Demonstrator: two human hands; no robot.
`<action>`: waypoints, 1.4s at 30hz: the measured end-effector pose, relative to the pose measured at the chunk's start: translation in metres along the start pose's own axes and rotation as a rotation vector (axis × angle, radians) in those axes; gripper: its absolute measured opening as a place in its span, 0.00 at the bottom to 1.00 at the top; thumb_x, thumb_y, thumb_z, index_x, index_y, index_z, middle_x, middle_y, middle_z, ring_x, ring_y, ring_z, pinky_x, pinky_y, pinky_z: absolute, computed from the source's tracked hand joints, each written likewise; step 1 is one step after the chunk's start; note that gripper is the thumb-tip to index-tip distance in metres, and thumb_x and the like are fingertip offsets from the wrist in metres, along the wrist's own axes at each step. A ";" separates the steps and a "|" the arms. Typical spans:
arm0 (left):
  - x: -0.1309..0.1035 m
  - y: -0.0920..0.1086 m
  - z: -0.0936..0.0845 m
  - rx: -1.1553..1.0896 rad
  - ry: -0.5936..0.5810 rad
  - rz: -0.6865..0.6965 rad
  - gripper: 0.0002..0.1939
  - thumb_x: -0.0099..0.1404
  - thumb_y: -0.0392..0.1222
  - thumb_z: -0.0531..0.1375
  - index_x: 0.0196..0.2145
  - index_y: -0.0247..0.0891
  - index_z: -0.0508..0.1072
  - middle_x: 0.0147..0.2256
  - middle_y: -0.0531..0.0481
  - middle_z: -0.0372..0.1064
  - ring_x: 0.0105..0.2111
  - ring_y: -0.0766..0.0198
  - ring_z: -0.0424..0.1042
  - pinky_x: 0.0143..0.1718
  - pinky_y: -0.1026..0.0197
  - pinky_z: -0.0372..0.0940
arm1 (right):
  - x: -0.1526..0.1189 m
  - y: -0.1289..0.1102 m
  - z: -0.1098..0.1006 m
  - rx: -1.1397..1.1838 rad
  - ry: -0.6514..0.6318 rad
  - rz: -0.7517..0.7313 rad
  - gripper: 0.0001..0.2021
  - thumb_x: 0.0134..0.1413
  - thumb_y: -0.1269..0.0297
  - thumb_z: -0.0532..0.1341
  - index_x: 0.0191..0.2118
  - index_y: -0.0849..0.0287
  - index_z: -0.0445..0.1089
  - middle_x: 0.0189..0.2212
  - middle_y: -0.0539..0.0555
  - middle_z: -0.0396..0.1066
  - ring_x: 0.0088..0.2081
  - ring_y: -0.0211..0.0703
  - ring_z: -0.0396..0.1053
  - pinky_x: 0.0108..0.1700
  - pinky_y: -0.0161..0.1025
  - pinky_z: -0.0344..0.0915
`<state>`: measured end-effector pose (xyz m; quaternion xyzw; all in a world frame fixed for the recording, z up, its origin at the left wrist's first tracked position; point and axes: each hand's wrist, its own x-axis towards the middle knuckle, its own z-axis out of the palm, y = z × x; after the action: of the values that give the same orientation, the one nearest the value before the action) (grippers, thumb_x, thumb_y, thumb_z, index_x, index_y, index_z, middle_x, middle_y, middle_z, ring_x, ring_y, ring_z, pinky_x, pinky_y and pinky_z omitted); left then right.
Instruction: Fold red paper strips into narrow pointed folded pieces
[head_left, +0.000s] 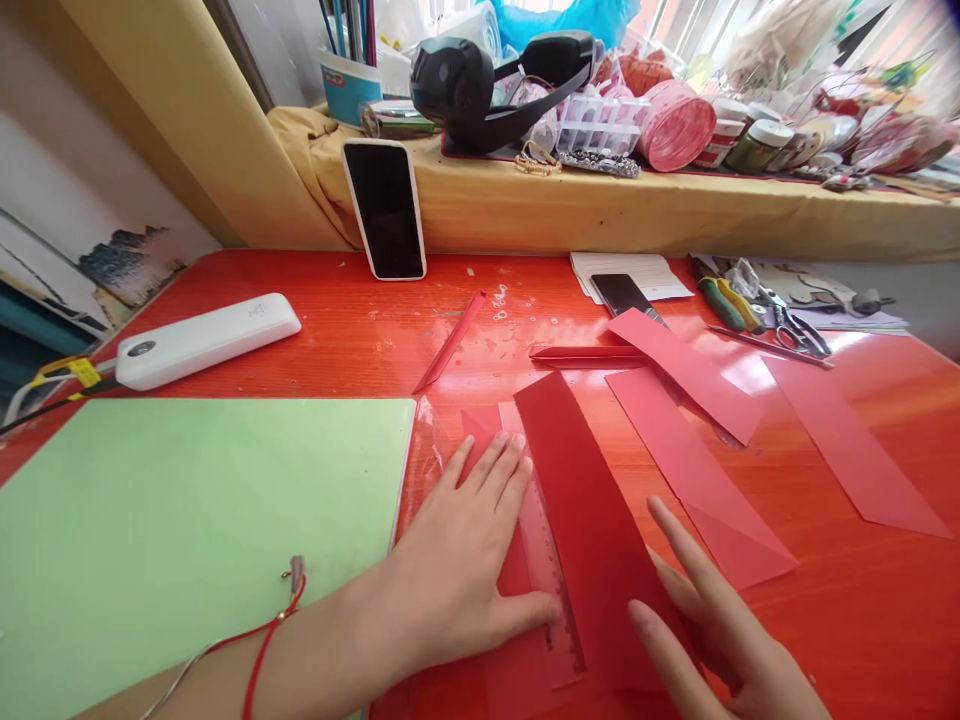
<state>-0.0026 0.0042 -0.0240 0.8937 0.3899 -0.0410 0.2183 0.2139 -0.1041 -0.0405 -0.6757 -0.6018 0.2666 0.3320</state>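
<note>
Your left hand (469,560) lies flat, fingers loosely together and thumb spread, pressing the clear ruler (551,575) on the red paper (589,510), while your right hand (720,630) is partly open against the paper's raised flap. Under them is a glossy red table (337,340), a green board (210,500) at left and a cluttered ledge (510,210) behind; your right wrist is cut off, and the ruler's upper part is covered by your fingers
</note>
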 end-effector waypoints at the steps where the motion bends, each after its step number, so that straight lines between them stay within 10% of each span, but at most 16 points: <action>1: 0.000 0.000 0.000 0.014 0.007 0.011 0.53 0.65 0.69 0.56 0.70 0.24 0.47 0.69 0.32 0.29 0.70 0.40 0.34 0.67 0.32 0.39 | 0.001 0.006 -0.001 0.020 -0.062 0.007 0.29 0.68 0.58 0.54 0.71 0.52 0.51 0.55 0.53 0.73 0.51 0.47 0.74 0.45 0.33 0.74; 42: -0.008 0.025 0.000 0.233 0.018 0.078 0.50 0.62 0.64 0.62 0.65 0.17 0.57 0.64 0.22 0.41 0.65 0.31 0.50 0.61 0.29 0.55 | -0.001 0.000 0.005 0.095 -0.096 0.086 0.29 0.68 0.64 0.55 0.71 0.48 0.49 0.56 0.52 0.73 0.55 0.45 0.71 0.51 0.34 0.71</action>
<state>0.0100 -0.0163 -0.0135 0.9279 0.3492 -0.0695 0.1107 0.2102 -0.1045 -0.0435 -0.6708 -0.5742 0.3408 0.3226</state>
